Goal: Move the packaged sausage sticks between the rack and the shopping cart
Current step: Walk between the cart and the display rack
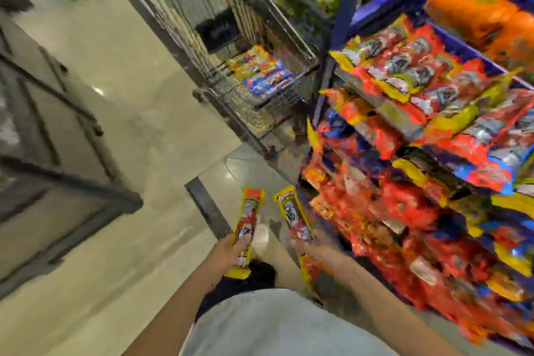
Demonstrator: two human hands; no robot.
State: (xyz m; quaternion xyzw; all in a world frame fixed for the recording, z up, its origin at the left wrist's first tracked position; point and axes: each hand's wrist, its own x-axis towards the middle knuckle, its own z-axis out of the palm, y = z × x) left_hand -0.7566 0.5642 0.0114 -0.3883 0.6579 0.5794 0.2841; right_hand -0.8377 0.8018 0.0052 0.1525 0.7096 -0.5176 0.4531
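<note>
The left grip (234, 248) curls around one long red-and-yellow packaged sausage stick (248, 212), and the right grip (313, 248) holds a second sausage stick (294, 217). Both sticks are held over the pale tiled floor (115, 81), just beside the packet-filled blue metal rack (387, 0) and well apart from the grey wire shopping cart (277, 9), which holds colourful packets (260, 72).

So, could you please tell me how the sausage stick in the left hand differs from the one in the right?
The left stick tilts right toward its far end; the right stick tilts left, so they converge. The left stick's far tip looks orange-red, the right stick's yellow. Both have red-and-yellow wrappers, gripped low by the left hand and right hand.
</note>
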